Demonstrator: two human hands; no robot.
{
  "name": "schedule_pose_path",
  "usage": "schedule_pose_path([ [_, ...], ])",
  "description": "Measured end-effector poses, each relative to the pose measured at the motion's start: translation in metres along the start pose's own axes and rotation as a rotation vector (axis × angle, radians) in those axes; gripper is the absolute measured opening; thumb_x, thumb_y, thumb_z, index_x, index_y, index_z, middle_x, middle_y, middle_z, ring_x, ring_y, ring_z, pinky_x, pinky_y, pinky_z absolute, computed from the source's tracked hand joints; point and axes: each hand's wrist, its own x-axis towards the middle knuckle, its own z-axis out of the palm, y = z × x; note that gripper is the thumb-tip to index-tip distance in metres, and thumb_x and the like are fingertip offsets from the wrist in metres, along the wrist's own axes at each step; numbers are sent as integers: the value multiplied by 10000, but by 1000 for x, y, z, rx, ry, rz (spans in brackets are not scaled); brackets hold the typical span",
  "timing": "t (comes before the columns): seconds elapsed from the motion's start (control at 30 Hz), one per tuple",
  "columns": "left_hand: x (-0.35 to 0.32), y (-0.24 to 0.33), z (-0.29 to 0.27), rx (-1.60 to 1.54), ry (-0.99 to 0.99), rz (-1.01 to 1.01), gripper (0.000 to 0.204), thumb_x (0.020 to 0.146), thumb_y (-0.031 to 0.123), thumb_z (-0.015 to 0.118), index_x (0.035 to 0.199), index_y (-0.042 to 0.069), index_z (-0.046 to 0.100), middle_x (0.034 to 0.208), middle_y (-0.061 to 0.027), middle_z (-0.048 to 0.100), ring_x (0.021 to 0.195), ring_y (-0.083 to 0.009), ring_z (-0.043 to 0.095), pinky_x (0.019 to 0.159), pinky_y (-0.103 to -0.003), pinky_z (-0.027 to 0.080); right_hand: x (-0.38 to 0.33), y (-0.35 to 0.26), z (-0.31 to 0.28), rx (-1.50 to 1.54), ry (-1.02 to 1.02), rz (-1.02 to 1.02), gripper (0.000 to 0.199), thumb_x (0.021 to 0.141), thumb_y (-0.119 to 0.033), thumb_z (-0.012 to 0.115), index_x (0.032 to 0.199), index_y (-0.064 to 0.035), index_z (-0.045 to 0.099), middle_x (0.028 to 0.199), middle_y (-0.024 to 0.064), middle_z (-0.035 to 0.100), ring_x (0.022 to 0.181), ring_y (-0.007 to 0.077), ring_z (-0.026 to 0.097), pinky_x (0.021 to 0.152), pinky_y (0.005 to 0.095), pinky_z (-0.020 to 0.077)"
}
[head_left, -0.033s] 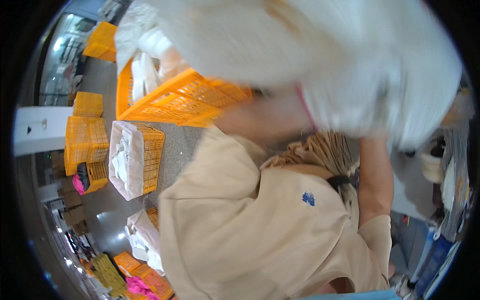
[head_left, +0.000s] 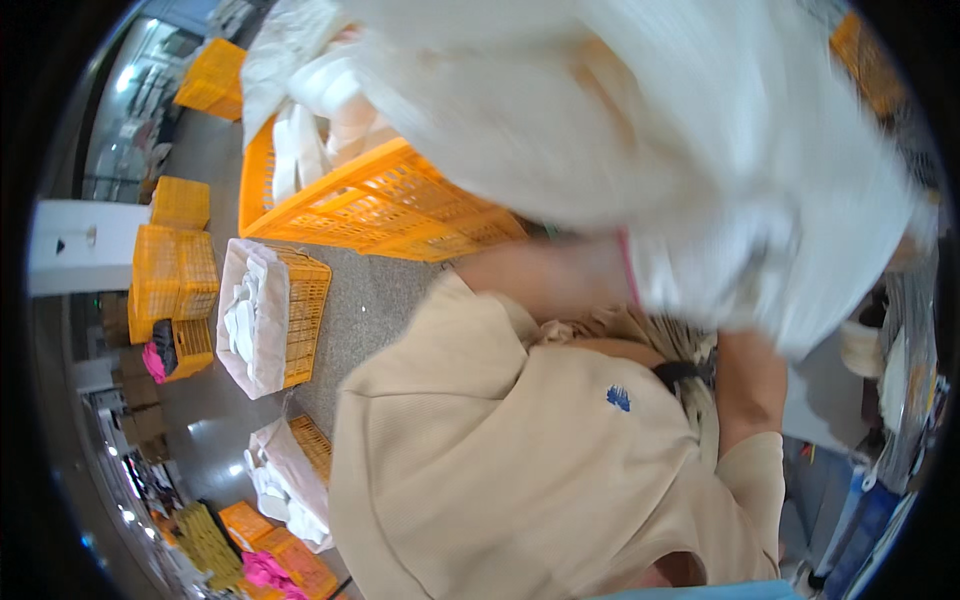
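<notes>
Sheeting (head_left: pixel 640 110), white and blurred, hangs over the ends of the left forearm (head_left: pixel 560 272) and right forearm (head_left: pixel 752 385); the fingers are hidden, their grip untellable. It looks midway handled: raised, not yet laid down. It overlaps the orange crate's (head_left: pixel 390 195) right end in view; white pieces (head_left: pixel 285 155) lie by the crate's left corner.

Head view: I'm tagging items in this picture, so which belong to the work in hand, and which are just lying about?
In the work:
big white sheet or bag, hiding both hands
probably the large orange crate with white pieces

Apparently just lying about:
crate with pale pink liner
stacked orange crates
bright pink cloth at the bottom
</notes>
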Motion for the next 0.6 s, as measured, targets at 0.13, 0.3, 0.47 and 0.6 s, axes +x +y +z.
schedule_pose_path([
  [0.13,-4,-66,4,429,186,384,109,834,47,613,920,18,673,808,-46,676,754,-140,668,653,-300,541,23,0,-27,-22,88,0,516,1009,-305,689,1372,58,630,1235,136,716,1129,226,678,956,350,531],
  [0.3,-71,-22,-17,981,146,260,291,861,123,707,1126,2,691,839,-73,688,759,-175,685,693,-327,551,48,4,-51,-62,181,5,511,1013,-318,679,1364,51,637,1277,129,693,1161,214,652,972,355,519],
  [0.47,-63,26,-32,1829,169,713,230,915,128,650,1141,96,683,868,-161,684,767,-290,711,678,-390,557,87,27,-87,-8,345,-3,506,1017,-332,669,1356,43,643,1319,123,671,1192,202,627,988,361,507],
  [0.6,-48,87,-89,2039,840,523,343,987,249,571,1258,72,685,1176,-218,713,1117,-425,661,997,-453,533,84,43,-70,39,480,23,503,1020,-343,662,1349,37,648,1353,117,653,1218,192,606,1002,365,497],
])
